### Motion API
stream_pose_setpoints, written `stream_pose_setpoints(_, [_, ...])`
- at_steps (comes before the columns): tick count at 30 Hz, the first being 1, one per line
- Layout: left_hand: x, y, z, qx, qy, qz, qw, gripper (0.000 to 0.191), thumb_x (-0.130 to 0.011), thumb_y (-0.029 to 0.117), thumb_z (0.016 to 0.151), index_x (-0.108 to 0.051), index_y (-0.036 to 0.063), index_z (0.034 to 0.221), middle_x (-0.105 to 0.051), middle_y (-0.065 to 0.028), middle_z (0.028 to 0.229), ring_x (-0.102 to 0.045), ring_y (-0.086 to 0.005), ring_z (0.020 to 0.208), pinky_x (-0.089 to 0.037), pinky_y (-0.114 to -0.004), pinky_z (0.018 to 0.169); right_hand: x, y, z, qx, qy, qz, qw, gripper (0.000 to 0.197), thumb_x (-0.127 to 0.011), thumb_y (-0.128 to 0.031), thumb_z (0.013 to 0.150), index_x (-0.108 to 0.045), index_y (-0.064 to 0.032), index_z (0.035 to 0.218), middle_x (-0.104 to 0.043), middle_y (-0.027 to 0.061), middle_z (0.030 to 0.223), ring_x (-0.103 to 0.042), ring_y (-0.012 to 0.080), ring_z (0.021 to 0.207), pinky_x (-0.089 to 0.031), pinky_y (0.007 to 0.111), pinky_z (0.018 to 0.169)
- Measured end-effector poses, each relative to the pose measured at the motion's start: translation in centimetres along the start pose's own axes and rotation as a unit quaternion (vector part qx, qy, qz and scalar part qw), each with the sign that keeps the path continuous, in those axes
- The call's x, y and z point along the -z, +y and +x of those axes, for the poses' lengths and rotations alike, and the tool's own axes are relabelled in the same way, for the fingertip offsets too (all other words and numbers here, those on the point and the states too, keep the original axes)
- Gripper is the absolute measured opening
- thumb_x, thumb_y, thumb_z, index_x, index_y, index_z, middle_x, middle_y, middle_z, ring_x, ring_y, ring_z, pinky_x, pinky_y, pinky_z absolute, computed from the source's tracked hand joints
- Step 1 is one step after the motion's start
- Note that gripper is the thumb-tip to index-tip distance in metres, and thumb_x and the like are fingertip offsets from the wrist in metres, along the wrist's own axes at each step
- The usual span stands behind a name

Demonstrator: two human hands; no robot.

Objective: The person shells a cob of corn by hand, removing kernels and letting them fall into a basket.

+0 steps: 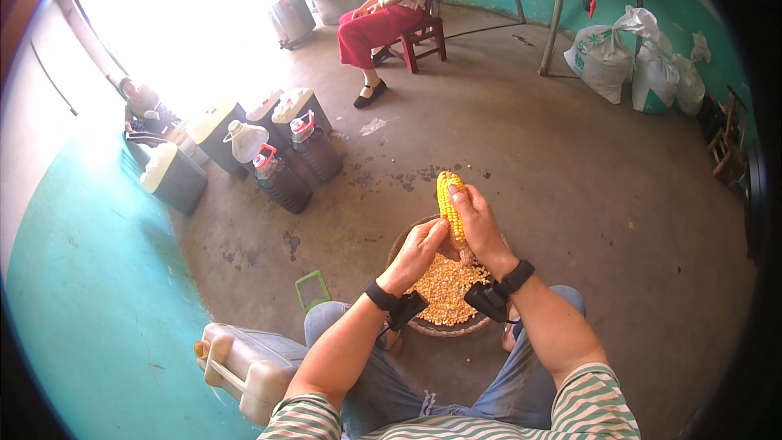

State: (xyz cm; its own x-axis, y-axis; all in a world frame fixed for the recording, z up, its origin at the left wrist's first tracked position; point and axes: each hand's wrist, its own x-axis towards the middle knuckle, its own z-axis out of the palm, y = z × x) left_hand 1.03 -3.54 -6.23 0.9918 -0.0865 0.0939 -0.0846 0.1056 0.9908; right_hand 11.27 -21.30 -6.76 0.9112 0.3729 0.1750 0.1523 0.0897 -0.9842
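A yellow ear of corn is tilted upward over a round woven basket. My right hand is wrapped around its right side, with the thumb lying along the kernels. On the lower left of the ear, my left hand presses its thumb against the rows, its other fingers curled beneath. A bare, pinkish section of cob shows below the kernels, near my right palm. Loose corn kernels cover much of the basket's inside, which stands on the floor between my feet. My hands hide the basket's far part.
Beside my left knee is a plastic jerrycan, with a green-framed mesh on the floor ahead. Dark-filled bottles and jugs stand front-left. A seated person is ahead; another sits far left. White sacks line the right wall.
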Motion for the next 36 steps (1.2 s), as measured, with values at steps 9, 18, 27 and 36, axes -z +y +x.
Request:
stream_pose_setpoints(9, [0.8, -1.2, 0.3, -0.019, 0.000, -0.005, 1.000, 0.060, -0.058, 0.047, 0.142, -0.083, -0.0063, 0.151, -0.091, -0.0146, 0.127, -0.092, -0.0272, 0.111, -0.075, -0.043, 0.107, -0.3, 1.0, -0.9, 0.089, -0.009, -0.020, 0.996, 0.061, -0.073, -0.055, 0.138, -0.079, 0.0049, 0.152, -0.089, 0.0165, 0.129, -0.084, 0.0253, 0.120, -0.068, 0.044, 0.105])
stream_pose_setpoints(18, [0.2, -0.5, 0.4, 0.010, 0.047, 0.022, 0.999, 0.069, -0.061, 0.061, 0.144, -0.086, -0.0022, 0.137, -0.089, -0.0060, 0.109, -0.089, -0.0163, 0.098, -0.073, -0.035, 0.095, -0.9, -0.3, -2.5, 0.032, -0.003, 0.007, 0.999, 0.058, -0.073, -0.052, 0.138, -0.081, 0.0040, 0.149, -0.087, 0.0102, 0.123, -0.080, 0.0199, 0.114, -0.066, 0.041, 0.101])
stream_pose_setpoints(27, [-0.3, -0.1, 0.0, -0.021, 0.049, 0.056, 0.997, 0.062, -0.057, 0.052, 0.147, -0.082, -0.0012, 0.128, -0.087, -0.0062, 0.100, -0.088, -0.0165, 0.092, -0.072, -0.035, 0.092, -1.0, 0.3, -2.0, 0.028, -0.007, 0.042, 0.999, 0.054, -0.072, -0.051, 0.139, -0.082, 0.0023, 0.144, -0.084, 0.0053, 0.116, -0.077, 0.0156, 0.107, -0.064, 0.038, 0.093])
stream_pose_setpoints(36, [-1.0, 1.4, -0.5, -0.037, 0.055, 0.072, 0.995, 0.060, -0.056, 0.049, 0.148, -0.081, -0.0012, 0.126, -0.089, -0.0078, 0.097, -0.086, -0.0171, 0.093, -0.069, -0.036, 0.092, -0.6, -0.4, 1.1, -0.008, -0.011, 0.083, 0.996, 0.055, -0.070, -0.052, 0.140, -0.082, 0.0012, 0.143, -0.083, 0.0043, 0.116, -0.076, 0.0145, 0.106, -0.063, 0.037, 0.092])
